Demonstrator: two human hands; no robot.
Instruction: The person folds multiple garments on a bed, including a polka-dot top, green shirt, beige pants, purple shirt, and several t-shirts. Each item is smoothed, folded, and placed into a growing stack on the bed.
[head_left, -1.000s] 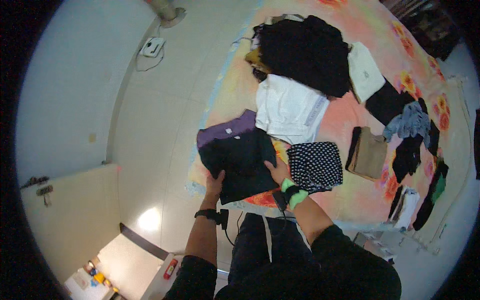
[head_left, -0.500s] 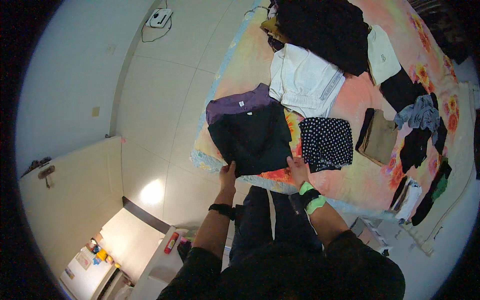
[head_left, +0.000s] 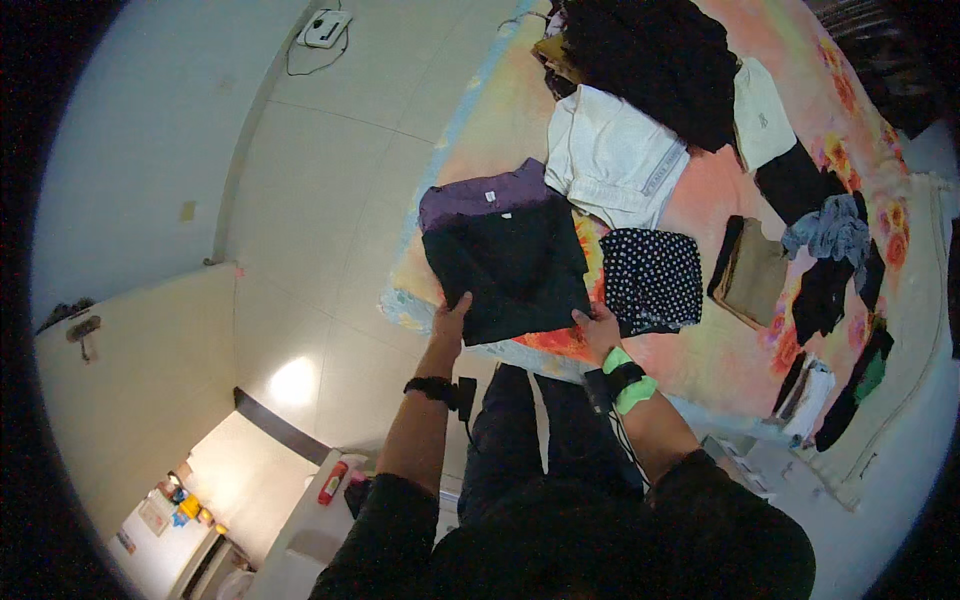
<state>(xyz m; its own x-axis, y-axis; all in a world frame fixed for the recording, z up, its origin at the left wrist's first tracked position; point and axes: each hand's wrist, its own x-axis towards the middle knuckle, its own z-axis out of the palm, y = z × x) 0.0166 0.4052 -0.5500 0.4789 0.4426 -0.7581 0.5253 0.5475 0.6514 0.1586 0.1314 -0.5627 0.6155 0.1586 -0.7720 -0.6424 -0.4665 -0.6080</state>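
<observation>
The left hand (head_left: 452, 320) and right hand (head_left: 600, 332) grip the black garment (head_left: 512, 275) at opposite sides of its near end, thumbs on top. It lies on the bed (head_left: 700, 195), partly covering a purple garment (head_left: 470, 202).

The head-worn fisheye looks down over the forearms (head_left: 412, 440), lower centre. The nearby bed (head_left: 700, 200) spreads across the upper right.

Dim lt overall, bright glare spot on floor (head_left: 345, 220), pic grainy w/ fisheye-bent edges & blk corners.
</observation>
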